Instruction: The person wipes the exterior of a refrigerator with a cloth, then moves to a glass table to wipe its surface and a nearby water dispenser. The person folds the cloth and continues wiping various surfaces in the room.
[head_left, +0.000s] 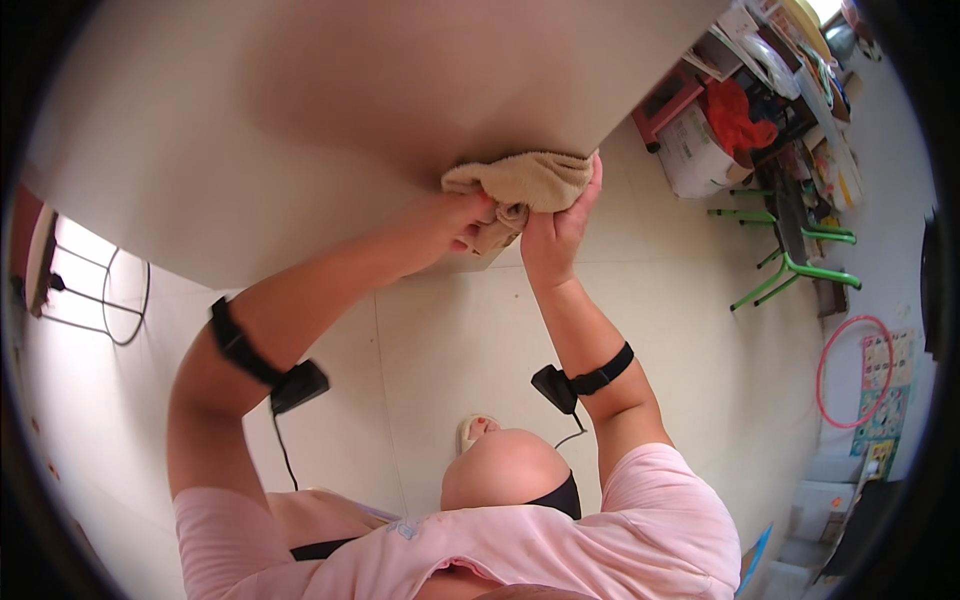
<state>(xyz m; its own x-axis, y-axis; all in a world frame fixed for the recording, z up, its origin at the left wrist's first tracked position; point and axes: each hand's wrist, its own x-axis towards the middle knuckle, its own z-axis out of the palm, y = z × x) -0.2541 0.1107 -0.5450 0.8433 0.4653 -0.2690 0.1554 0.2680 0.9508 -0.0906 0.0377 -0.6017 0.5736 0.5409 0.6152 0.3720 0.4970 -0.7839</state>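
A tan plush cloth (536, 178) lies bunched against the edge of a large, pale, smooth-surfaced piece of furniture (225, 150), which fills the upper part of the view. My left hand (448, 221) grips a gathered, twisted fold of this cloth from the left, its fingertips partly hidden in the folds. On the other side, my right hand (559, 234) holds the cloth with the thumb underneath and the fingers reaching up along its right end, by the corner of the pale surface. Both hands are close together, with cloth between them.
Green-legged chairs (787, 255), a white cardboard box (697, 150) and a red plastic bag (735, 124) stand to the right. A pink hoop (855, 371) is near a wall chart (885, 390). At left is a dark wire frame (105, 292). Pale floor (450, 337) lies below.
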